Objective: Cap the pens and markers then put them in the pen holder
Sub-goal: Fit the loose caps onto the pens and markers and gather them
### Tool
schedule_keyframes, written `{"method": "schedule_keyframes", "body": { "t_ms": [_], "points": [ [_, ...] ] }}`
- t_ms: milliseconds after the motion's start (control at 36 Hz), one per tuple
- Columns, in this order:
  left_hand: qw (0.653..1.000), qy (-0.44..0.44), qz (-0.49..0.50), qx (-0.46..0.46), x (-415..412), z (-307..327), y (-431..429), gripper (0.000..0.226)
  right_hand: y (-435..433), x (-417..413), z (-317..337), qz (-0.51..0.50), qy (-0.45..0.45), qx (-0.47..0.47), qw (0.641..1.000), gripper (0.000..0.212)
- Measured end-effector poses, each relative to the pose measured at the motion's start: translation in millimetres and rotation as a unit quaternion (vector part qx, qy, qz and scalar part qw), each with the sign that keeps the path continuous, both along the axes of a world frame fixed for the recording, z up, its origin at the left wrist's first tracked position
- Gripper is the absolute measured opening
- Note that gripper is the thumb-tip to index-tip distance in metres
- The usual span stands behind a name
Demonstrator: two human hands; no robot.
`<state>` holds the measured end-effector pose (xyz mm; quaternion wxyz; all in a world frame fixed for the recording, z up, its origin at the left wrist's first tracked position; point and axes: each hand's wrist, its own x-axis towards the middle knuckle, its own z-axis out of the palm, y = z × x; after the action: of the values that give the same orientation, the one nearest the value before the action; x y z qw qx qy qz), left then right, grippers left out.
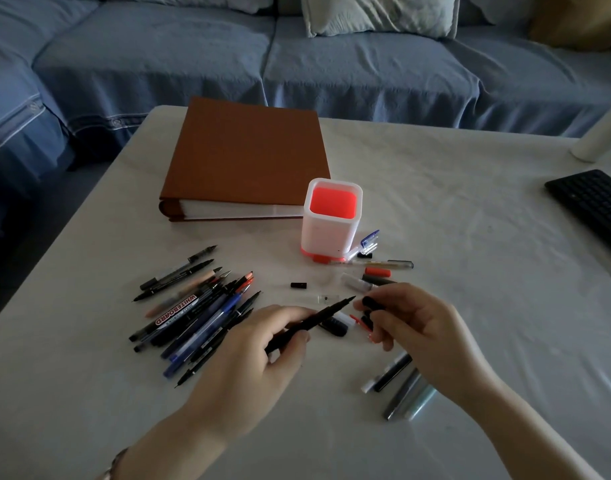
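Now left hand (259, 351) fingers pinch slim black uncapped pen (309, 323), tip toward 2 o'clock; right hand (418, 327) fingers pinch small black cap (372, 302) just beside tip.

One white square plastic pen holder with a red interior (331, 223), one brown hardcover binder (248, 150) and one black keyboard (591, 202) lie on one white-covered table (470, 202). Two bare hands are present, the left hand (259, 368) holding one uncapped black felt-tip pen (307, 323) and the right hand (418, 327) one small black cap (371, 302). The heap of uncapped pens and markers (196, 313) at left overlaps too closely for an exact count, and four capped pens (397, 386) lie at lower right.
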<state>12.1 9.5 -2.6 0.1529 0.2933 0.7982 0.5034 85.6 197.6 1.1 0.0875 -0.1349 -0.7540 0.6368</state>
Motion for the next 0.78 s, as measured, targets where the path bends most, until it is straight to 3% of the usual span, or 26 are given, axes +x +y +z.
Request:
{"method": "schedule_keyframes", "body": {
  "t_ms": [333,500,778],
  "points": [
    [0.996,0.064,-0.048,-0.034,1,1,0,0.026,2,5,6,0.008,-0.021,0.116,0.993,0.039],
    [0.988,0.126,-0.073,-0.061,0,2,-3,0.035,4,7,12,0.060,0.000,0.253,0.965,0.025],
    [0.984,0.135,-0.104,-0.059,-1,0,-5,0.030,-2,10,9,0.109,0.014,0.248,0.962,0.030]
  ]
}}
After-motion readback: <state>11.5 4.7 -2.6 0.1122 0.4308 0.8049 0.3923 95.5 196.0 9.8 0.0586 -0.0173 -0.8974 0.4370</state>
